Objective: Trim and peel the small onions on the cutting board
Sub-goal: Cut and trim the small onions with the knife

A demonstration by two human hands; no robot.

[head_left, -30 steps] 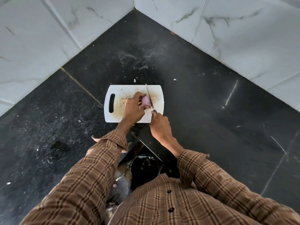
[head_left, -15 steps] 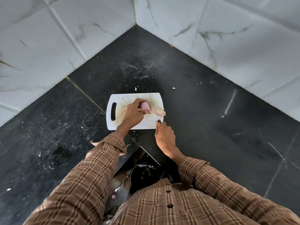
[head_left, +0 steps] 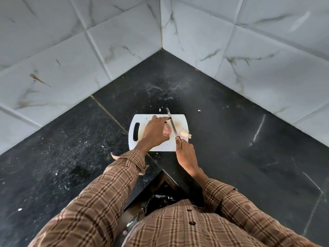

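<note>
- Head view: my left hand (head_left: 154,131) lay over the middle of the white cutting board (head_left: 140,120), fingers curled down around a small pinkish onion (head_left: 167,131) and holding it against the board.
- My right hand (head_left: 185,154) gripped the handle of a knife (head_left: 171,123) at the board's near right edge, fingers wrapped around it, forefinger reaching up toward the blade.
- The blade ran away from me across the board, its edge just beside the right side of the held onion, its tip passing the board's far edge.
- A second, paler onion piece (head_left: 184,133) with a scrap of skin sat on the board's right edge, apart from the blade.
- The board rested on a black speckled countertop (head_left: 231,139), its handle slot to my left, in a corner of white marbled wall tiles (head_left: 71,59).
- Small white scraps (head_left: 199,110) lay on the counter beyond the board.
- Both my arms wore brown plaid sleeves (head_left: 106,193).
- A dark container (head_left: 158,202) showed below the counter edge, close to my body; I could not tell its contents.
</note>
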